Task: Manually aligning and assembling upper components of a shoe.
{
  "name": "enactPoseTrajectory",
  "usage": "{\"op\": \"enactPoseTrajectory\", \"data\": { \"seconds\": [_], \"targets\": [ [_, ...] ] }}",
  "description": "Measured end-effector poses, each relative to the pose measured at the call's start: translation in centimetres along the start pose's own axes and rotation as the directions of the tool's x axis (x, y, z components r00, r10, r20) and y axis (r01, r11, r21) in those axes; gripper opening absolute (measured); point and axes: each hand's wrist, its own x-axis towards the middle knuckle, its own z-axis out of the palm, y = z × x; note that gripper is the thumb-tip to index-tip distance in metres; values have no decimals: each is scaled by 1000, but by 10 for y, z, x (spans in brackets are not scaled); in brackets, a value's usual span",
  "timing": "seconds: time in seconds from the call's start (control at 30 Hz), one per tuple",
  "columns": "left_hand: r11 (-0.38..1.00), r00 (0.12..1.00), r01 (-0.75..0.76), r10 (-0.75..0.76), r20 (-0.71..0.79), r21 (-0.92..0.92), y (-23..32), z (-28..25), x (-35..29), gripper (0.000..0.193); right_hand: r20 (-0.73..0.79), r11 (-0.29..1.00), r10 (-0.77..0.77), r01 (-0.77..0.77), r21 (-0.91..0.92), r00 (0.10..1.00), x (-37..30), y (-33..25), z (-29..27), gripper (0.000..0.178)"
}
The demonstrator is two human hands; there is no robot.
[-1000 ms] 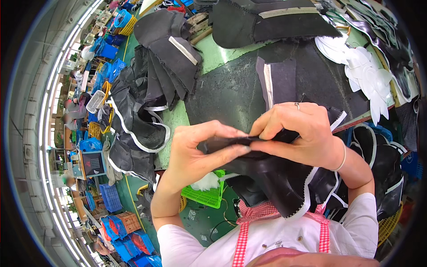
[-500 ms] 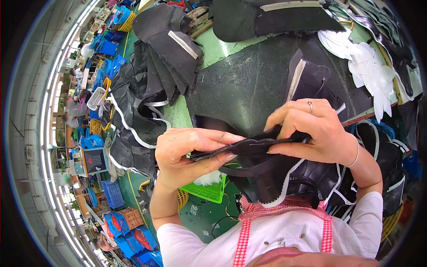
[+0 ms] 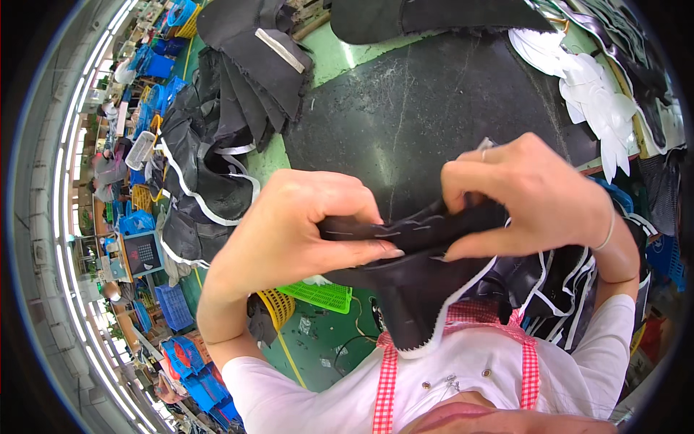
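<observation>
Both of my hands pinch the upper edge of a black shoe upper, held up in front of my chest. My left hand grips the edge on the left, thumb below and fingers above. On the right, my right hand has its thumb under the edge and its fingers curled over the top. A line of pale stitches shows along the folded edge between them. The upper's lower part hangs down toward my apron and has a white border. The fingertips inside the fold are partly hidden.
A black mat covers the green table. Stacked dark grey pieces and white-edged black uppers lie at the left. White cut pieces lie at the right. A green basket and yellow basket stand below.
My hands and the shoe upper have come closer to me, with the left hand rotated. The upper's tall flap with the pale strip has folded down out of sight behind my right hand.
</observation>
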Motion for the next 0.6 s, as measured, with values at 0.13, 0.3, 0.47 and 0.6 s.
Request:
{"op": "enactPoseTrajectory", "data": {
  "seconds": [0.13, 0.3, 0.47, 0.6],
  "targets": [
    [976, 990, 140, -140, 8, -168, -8, -1, -5, 21, 63, 993, -13, 21, -113, 998, -15, 22, -6, 29],
    [956, 961, 245, -217, 173, -161, -9, -7, -5, 27, -38, 989, -84, 88, 121, 996, -17, 21, 10, 32],
    [946, 962, 253, -225, 155, -200, -15, -8, -5, 26, 1, 999, -10, 10, -41, 1000, -10, 26, 27, 46],
    [961, 971, 226, -209, 117, -158, -21, -9, -11, 29, -63, 981, -122, 130, 144, 990, -10, 35, 45, 30]
  ]
}}
